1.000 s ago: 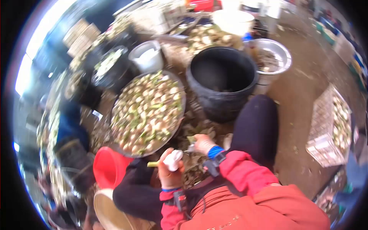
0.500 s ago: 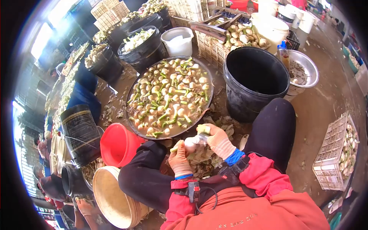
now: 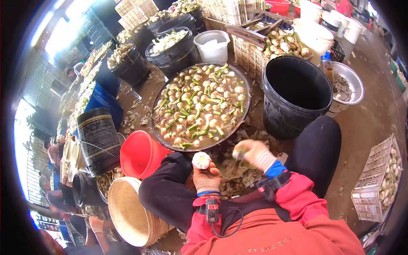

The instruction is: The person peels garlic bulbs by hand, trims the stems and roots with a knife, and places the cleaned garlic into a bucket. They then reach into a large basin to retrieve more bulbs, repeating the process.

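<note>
My left hand (image 3: 207,178) is closed round a peeled white garlic bulb (image 3: 201,160), near the front rim of a wide round tub. My right hand (image 3: 255,154), apart from it and slightly blurred, is closed on a small greenish-brown object (image 3: 239,153) too blurred to make out. The tub (image 3: 247,100) holds cloudy water with many bulbs and green stem pieces floating in it. Loose peelings (image 3: 238,176) lie on the floor between my legs, below both hands.
A large black bucket (image 3: 274,108) stands right of the tub, by a metal basin (image 3: 357,87). At left are a red bucket (image 3: 138,155) and a cream tub (image 3: 127,212). A bulb-filled crate (image 3: 369,187) sits far right. Another person's hand (image 3: 97,224) shows lower left.
My hands have moved apart. The bulb in my left hand now shows white and upright, and my right hand has moved right, away from it. The view has shifted slightly, moving the surroundings rightward.
</note>
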{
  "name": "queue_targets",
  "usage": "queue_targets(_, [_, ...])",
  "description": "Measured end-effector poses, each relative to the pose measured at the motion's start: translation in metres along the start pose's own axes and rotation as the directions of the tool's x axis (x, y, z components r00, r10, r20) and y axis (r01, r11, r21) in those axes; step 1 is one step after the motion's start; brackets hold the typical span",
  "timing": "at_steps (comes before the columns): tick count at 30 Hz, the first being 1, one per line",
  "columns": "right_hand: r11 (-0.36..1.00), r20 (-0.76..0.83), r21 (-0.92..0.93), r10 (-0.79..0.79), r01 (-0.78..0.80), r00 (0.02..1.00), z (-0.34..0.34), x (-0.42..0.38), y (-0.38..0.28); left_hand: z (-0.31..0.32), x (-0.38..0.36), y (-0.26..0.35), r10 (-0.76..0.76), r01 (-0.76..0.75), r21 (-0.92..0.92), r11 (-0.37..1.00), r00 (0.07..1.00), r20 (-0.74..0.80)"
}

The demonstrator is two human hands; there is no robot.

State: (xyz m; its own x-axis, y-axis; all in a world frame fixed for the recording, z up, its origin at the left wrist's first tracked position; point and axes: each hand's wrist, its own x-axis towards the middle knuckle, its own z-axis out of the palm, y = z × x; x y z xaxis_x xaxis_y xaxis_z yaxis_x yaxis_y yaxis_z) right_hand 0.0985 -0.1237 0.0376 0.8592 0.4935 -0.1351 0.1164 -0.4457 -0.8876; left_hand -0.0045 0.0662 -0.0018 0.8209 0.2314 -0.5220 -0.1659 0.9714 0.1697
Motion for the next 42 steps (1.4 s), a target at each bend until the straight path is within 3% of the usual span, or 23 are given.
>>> queue_targets(1, [0.966, 0.115, -0.221, -0.109, 0.133, 0.987, 0.012, 0.003, 0.009, 0.004, -0.002, -0.003, 0.003, -0.003, 0.008, 1.000, 1.000, -0.015])
queue_targets(3, [0.982, 0.361, -0.181, 0.119, -0.055, 0.925, 0.019, -0.001, 0.007, 0.012, -0.008, 0.000, 0.004, -0.004, 0.022, 1.000, 1.000, -0.011])
queue_targets(5, [0.944, 0.422, -0.203, 0.325, -0.261, 0.846, 0.011, -0.004, -0.019, 0.035, -0.028, 0.011, -0.013, 0.025, -0.071, 0.997, 0.986, 0.167])
queue_targets(7, [0.940, 0.375, -0.146, 0.340, -0.308, 0.862, 0.016, -0.001, -0.010, 0.067, -0.060, 0.040, 0.235, -0.204, -0.130, 0.970, 0.918, 0.319])
queue_targets(9, [0.934, 0.338, -0.088, 0.355, -0.346, 0.871, 0.027, 0.007, 0.006, 0.095, -0.094, 0.074, 0.463, -0.280, -0.377, 0.883, 0.650, 0.602])
queue_targets(12, [0.989, 0.022, 0.065, 0.129, -0.130, 0.991, 0.045, 0.031, 0.020, 0.119, -0.120, 0.088, 0.659, -0.428, -0.500, 0.752, 0.508, 0.555])
queue_targets(14, [0.992, -0.176, -0.062, -0.123, 0.114, 0.977, 0.045, 0.058, 0.018, 0.116, -0.109, 0.076, 0.568, -0.357, -0.442, 0.823, 0.550, 0.613])
queue_targets(15, [0.957, -0.174, -0.245, -0.201, 0.156, 0.964, 0.041, 0.070, 0.004, 0.109, -0.100, 0.066, 0.508, -0.382, -0.335, 0.861, 0.634, 0.583])
queue_targets(16, [0.896, -0.121, -0.313, -0.367, 0.315, 0.922, 0.037, 0.081, -0.004, 0.106, -0.089, 0.059, 0.365, -0.208, -0.312, 0.927, 0.690, 0.625])
queue_targets(18, [0.924, -0.032, -0.326, -0.222, 0.200, 0.974, 0.051, 0.116, -0.004, 0.100, -0.073, 0.035, 0.211, -0.073, -0.327, 0.942, 0.888, 0.409])
queue_targets(19, [0.923, 0.045, -0.295, -0.245, 0.247, 0.968, 0.059, 0.146, 0.032, 0.083, -0.056, 0.027, 0.134, -0.049, -0.190, 0.981, 0.874, 0.466])
queue_targets(21, [0.913, 0.160, -0.368, -0.125, 0.177, 0.979, 0.073, 0.202, 0.084, 0.054, -0.029, 0.003, 0.055, -0.053, -0.027, 0.998, 0.994, 0.098])
queue_targets(23, [0.823, 0.112, -0.564, 0.158, -0.068, 0.981, 0.087, 0.225, 0.072, 0.034, -0.012, -0.011, 0.082, -0.054, 0.179, 0.982, 0.985, -0.153])
queue_targets(26, [0.954, 0.194, -0.267, 0.195, -0.139, 0.961, 0.107, 0.275, 0.148, 0.017, 0.007, -0.015, 0.076, -0.074, 0.335, 0.939, 0.997, 0.008])
queue_targets(27, [0.890, 0.240, -0.432, -0.043, 0.146, 0.970, 0.105, 0.298, 0.192, 0.017, 0.010, -0.015, 0.084, -0.079, 0.333, 0.940, 0.996, -0.001])
queue_targets(31, [0.990, 0.288, -0.139, 0.056, -0.016, 0.956, 0.080, 0.260, 0.108, 0.016, 0.019, -0.020, 0.158, -0.090, 0.549, 0.831, 0.984, -0.079])
queue_targets(32, [0.967, 0.239, -0.253, 0.067, -0.004, 0.969, 0.068, 0.215, 0.030, 0.010, 0.024, -0.026, 0.189, -0.119, 0.580, 0.806, 0.980, -0.061])
queue_targets(33, [0.984, 0.301, -0.023, -0.159, 0.174, 0.940, 0.060, 0.237, 0.072, 0.007, 0.026, -0.026, 0.219, -0.150, 0.609, 0.779, 0.975, -0.039])
queue_targets(35, [0.990, 0.381, 0.019, 0.123, -0.141, 0.916, 0.043, 0.182, -0.012, 0.011, 0.021, -0.019, 0.181, -0.103, 0.683, 0.724, 0.983, -0.043])
queue_targets(37, [0.997, 0.483, 0.043, -0.075, 0.062, 0.872, 0.033, 0.152, -0.025, 0.010, 0.016, -0.024, 0.576, -0.434, 0.844, 0.316, 0.794, 0.193])
queue_targets(39, [0.988, 0.515, -0.051, -0.096, 0.143, 0.851, 0.026, 0.109, -0.052, 0.006, 0.020, -0.029, 0.647, -0.474, 0.880, 0.032, 0.681, 0.343])
queue_targets(41, [0.978, 0.568, -0.109, -0.086, 0.179, 0.818, 0.024, 0.082, -0.058, -0.004, 0.031, -0.036, 0.604, -0.616, 0.788, 0.013, 0.632, 0.485])
queue_targets(42, [0.976, 0.555, -0.109, -0.096, 0.186, 0.826, 0.022, 0.077, -0.050, 0.005, 0.014, -0.023, 0.366, -0.531, 0.764, 0.366, 0.837, 0.407])
